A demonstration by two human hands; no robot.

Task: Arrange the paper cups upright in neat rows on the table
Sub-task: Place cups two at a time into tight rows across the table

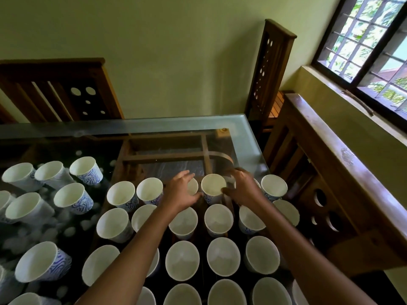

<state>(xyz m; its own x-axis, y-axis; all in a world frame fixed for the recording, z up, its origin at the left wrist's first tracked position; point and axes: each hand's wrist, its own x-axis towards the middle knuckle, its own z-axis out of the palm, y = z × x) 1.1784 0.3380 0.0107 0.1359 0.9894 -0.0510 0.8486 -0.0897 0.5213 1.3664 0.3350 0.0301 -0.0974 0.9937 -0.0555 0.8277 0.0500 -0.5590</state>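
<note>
The left hand (182,191) curls round a white paper cup with blue wavy print (194,186), thumb on its near side. The right hand (243,188) is blurred — its hold cannot be told — with its thumb against a second upright cup (213,184) between both hands. Nearer than the hands, rows of cups (218,219) stand upright on the glass-topped wooden table (154,126); loose cups (70,198) lie scattered left of the left hand.

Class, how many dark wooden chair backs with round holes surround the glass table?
3 chair backs: one beyond the table's far-left edge, one at its far-right corner, one along its right side. Others may be hidden.
</note>
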